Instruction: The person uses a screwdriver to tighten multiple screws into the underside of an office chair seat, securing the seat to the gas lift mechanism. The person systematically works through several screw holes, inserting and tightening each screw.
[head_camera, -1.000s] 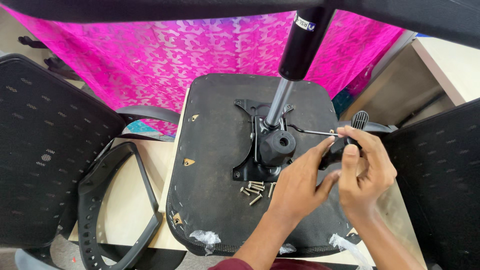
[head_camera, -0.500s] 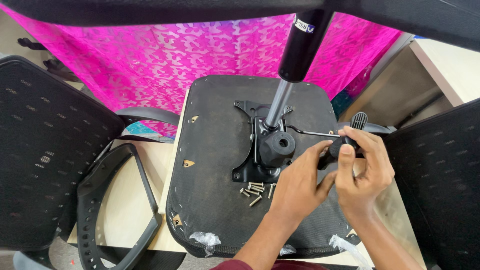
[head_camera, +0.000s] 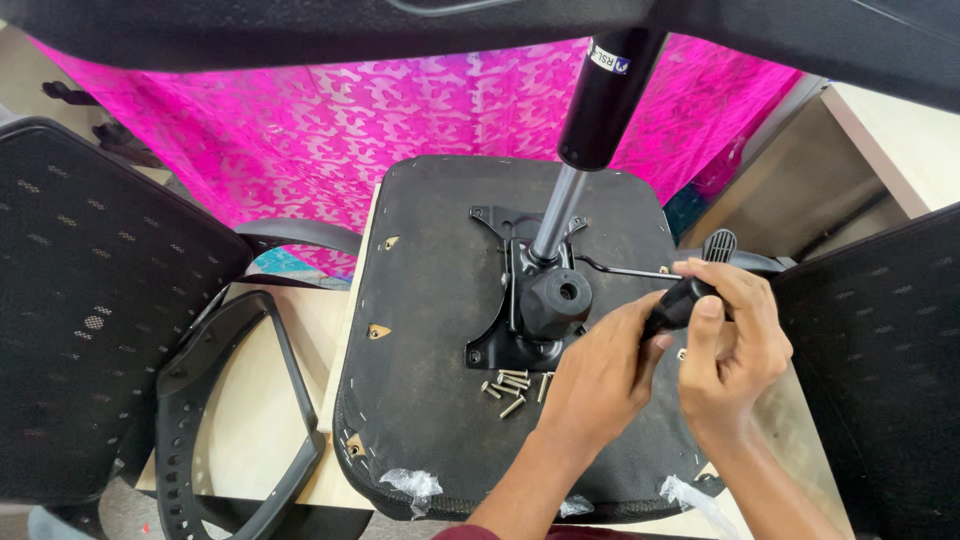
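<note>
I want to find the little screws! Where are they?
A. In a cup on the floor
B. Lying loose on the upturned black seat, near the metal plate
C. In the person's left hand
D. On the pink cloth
B: the screws lie in a small loose pile on the underside of the black seat, just below the metal plate and beside the left hand.

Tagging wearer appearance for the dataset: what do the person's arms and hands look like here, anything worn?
Both forearms are bare up to the bottom edge of the picture: no sleeves show. The left hand and right hand wear no gloves, and no rings, watch or bracelet can be seen. A strip of dark red cloth at the bottom edge may be clothing, too little shows to tell.
</note>
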